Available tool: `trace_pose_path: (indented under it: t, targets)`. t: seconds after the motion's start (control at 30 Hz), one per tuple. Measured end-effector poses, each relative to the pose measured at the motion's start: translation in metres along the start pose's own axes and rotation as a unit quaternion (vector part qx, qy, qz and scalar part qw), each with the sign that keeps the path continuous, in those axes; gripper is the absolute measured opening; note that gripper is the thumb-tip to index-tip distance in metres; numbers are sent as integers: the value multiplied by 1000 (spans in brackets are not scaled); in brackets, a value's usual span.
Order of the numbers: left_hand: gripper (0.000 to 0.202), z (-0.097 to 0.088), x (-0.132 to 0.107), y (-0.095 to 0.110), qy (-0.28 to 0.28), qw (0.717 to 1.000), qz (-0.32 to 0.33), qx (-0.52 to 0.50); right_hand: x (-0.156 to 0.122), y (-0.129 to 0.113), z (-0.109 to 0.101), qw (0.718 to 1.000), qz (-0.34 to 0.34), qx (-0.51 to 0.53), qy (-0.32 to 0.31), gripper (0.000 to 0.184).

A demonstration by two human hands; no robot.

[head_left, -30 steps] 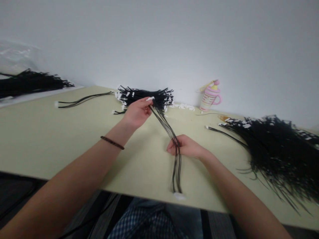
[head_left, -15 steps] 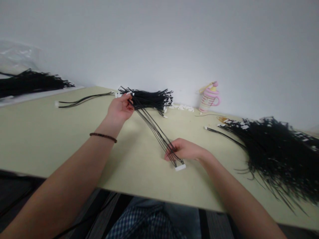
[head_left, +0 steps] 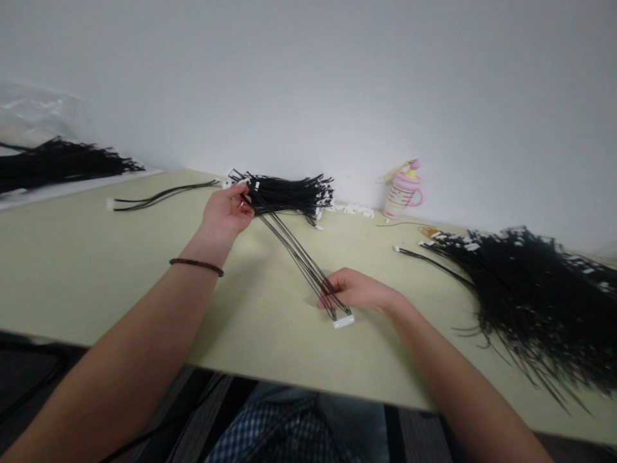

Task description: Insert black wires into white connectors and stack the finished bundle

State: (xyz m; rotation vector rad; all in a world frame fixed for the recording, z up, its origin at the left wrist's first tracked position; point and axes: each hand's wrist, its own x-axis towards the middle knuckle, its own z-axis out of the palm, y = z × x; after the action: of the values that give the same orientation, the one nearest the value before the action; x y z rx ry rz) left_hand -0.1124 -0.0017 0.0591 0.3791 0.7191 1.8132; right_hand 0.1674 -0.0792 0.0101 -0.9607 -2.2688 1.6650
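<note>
A wire harness (head_left: 292, 247) of thin black wires stretches slantwise between my two hands. Its upper end is pinched by my left hand (head_left: 226, 209), with small white connectors showing at the fingertips. Near the lower end, my right hand (head_left: 354, 288) has its fingers curled about the wires, partly hidden by them. Just below those fingers a wide white connector (head_left: 344, 321) ends the harness, above the tabletop. Behind my left hand lies a bundle of black wires (head_left: 294, 193) with white ends.
A large heap of black wires (head_left: 540, 308) covers the table's right side. Another pile (head_left: 58, 164) lies far left by a clear plastic bag (head_left: 38, 109). One separate harness (head_left: 159, 194) rests at left. Loose white connectors (head_left: 354, 209) and a pink cup-shaped item (head_left: 402, 193) stand near the wall.
My left hand has shifted slightly left with the upper end of the harness. The wide white connector has moved a little left and up, its face turned more toward me.
</note>
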Motion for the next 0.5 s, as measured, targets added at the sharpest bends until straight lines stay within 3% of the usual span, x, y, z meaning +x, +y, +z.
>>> trace_pose_path:
  t: [0.5]
  targets:
    - [19, 1, -2, 0, 0, 1000, 7, 10, -4, -1, -2, 999, -35, -15, -30, 34]
